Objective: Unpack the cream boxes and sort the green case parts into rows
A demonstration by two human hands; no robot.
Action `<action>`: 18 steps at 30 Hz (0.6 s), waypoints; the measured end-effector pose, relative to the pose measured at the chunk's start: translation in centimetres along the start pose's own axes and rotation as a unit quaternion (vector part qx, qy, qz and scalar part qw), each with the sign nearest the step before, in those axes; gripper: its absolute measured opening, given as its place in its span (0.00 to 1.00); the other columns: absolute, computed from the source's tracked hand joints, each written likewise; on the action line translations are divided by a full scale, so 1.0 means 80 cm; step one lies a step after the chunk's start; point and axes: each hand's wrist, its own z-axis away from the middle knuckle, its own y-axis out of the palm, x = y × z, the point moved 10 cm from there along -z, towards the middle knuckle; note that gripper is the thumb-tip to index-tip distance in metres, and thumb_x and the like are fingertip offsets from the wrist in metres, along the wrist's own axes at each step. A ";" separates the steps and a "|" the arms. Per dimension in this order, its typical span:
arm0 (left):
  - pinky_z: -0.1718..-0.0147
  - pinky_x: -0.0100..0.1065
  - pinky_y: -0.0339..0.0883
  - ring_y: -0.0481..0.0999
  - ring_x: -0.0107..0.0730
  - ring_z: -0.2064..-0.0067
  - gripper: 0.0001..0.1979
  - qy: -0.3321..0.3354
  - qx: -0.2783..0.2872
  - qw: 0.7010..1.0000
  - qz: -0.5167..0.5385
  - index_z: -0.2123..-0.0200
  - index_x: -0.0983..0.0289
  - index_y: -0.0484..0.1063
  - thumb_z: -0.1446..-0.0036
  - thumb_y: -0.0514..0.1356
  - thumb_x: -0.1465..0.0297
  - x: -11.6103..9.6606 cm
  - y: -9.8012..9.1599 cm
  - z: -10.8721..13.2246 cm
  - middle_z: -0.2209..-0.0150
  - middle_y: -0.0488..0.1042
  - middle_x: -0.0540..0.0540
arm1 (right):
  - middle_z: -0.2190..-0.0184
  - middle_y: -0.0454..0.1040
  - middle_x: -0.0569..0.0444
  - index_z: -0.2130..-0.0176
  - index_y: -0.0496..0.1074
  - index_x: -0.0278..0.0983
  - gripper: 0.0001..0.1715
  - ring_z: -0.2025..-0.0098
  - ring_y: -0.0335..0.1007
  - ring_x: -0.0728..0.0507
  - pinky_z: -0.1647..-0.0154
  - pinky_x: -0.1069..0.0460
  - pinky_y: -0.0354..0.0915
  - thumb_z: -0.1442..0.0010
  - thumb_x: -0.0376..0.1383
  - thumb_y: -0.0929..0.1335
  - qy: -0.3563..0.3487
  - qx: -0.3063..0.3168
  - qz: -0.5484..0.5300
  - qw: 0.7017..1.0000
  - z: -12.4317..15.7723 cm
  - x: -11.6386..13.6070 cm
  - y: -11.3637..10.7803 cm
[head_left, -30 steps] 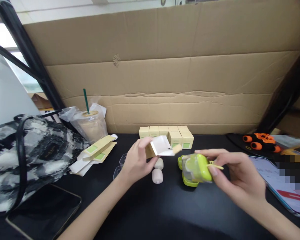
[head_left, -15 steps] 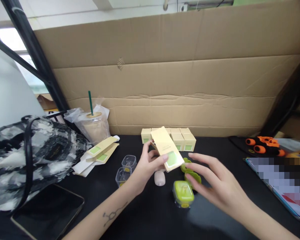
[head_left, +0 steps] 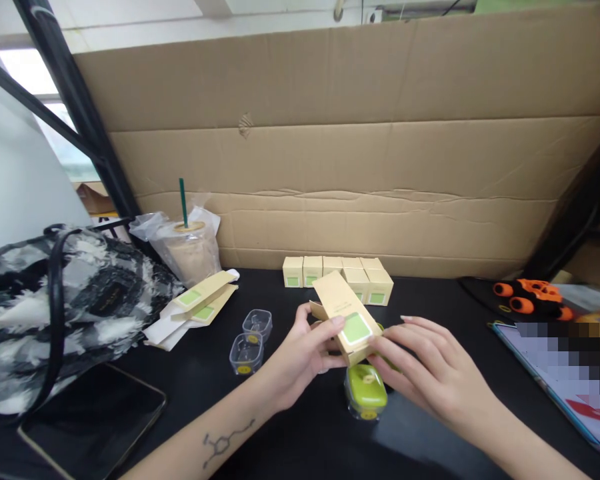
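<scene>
My left hand is closed round a pale yellow cardboard box with a green label, held tilted above the table. A flap at its far left side stands open. My right hand has its thumb and fingertips on the box's near right end, pinching the corner. Just below the box stands a clear square container with a green lid. Other green pieces behind it are mostly hidden by my right hand. Left of my hands are two clear square containers without lids.
A row of several small yellow boxes stands before the cardboard wall. Flattened packaging, a bagged drink, a fluffy bag and a dark tablet-like slab lie left. An orange toy is at right.
The box has come down and slightly right, closer to the green-lidded container. My right hand has closed in from beside it and now touches its near end.
</scene>
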 end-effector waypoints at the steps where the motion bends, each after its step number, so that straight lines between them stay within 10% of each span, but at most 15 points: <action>1: 0.60 0.37 0.72 0.77 0.33 0.59 0.14 -0.003 -0.003 1.000 0.001 0.59 0.61 0.53 0.41 0.59 0.69 0.001 -0.002 0.000 0.56 0.72 0.58 | 0.66 0.77 0.53 0.57 0.71 0.35 0.09 0.63 0.71 0.46 0.54 0.46 0.69 0.39 0.29 0.67 0.001 -0.002 -0.002 1.000 0.001 0.000 0.000; 18: 0.61 0.38 0.71 0.76 0.31 0.62 0.12 -0.042 -0.004 0.999 0.016 0.61 0.62 0.55 0.41 0.58 0.69 0.012 0.005 0.005 0.59 0.72 0.57 | 0.59 0.76 0.52 0.51 0.70 0.34 0.15 0.54 0.70 0.45 0.49 0.47 0.69 0.38 0.26 0.64 -0.030 -0.001 0.002 1.000 0.015 0.011 0.003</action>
